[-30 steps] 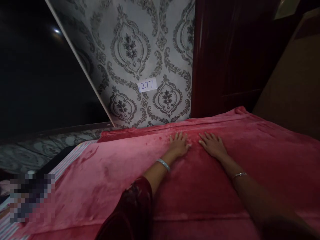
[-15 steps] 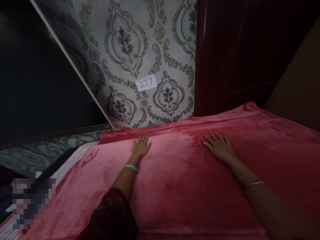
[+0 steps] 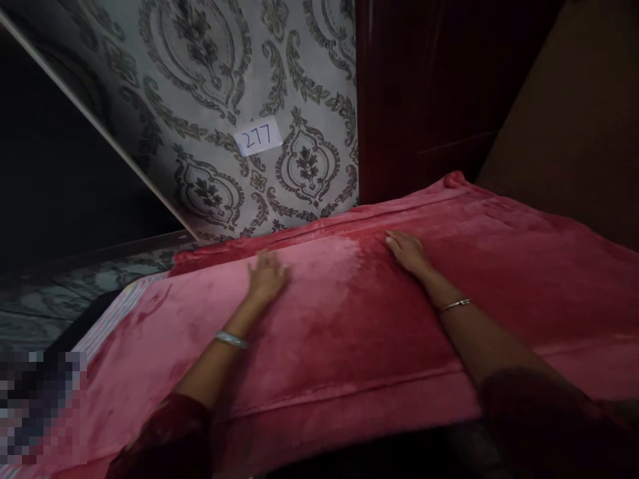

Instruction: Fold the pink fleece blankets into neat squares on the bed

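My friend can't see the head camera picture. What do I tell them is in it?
A person's left hand and right hand reach across a wide pink-and-red blanket, held apart from each other. Behind the blanket is patterned wallpaper with a white label reading 277.

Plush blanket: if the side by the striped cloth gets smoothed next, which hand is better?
Probably the left hand: it is over the paler part of the plush blanket, nearer the striped cloth. The right hand is farther away, over the deeper red part.
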Tool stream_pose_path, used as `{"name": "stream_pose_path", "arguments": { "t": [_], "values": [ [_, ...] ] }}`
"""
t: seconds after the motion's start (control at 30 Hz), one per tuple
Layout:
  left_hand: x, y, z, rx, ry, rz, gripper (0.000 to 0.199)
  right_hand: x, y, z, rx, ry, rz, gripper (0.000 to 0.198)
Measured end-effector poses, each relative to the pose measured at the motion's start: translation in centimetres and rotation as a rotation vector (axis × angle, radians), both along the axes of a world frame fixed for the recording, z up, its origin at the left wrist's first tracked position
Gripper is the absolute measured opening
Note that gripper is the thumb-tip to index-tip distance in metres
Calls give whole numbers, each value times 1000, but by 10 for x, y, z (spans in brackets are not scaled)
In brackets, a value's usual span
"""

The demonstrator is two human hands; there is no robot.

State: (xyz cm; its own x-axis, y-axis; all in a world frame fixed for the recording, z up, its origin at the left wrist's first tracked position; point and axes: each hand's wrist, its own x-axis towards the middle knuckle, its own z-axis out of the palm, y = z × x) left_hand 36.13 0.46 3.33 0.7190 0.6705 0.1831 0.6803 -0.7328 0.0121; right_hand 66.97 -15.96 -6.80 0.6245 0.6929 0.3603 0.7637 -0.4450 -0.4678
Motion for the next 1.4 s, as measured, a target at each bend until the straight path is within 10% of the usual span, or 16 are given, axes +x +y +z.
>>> {"name": "stream_pose_path", "arguments": {
  "t": [0.3,0.5,1.03,1.4],
  "values": [
    [57,-153,-59,-204,120,-494,74,2,-2,-4,-46,-26,18,50],
    [8,-127,-57,-165,167,-354,73,4,-2,-6,-63,-3,12,53],
    [-220,-40,-40,-18,199,553,61,-6,-10,4,-125,-49,36,51],
    [-161,-115,-55,-224,133,-64,64,-7,-11,6,-218,-101,28,56]
  ]
}}
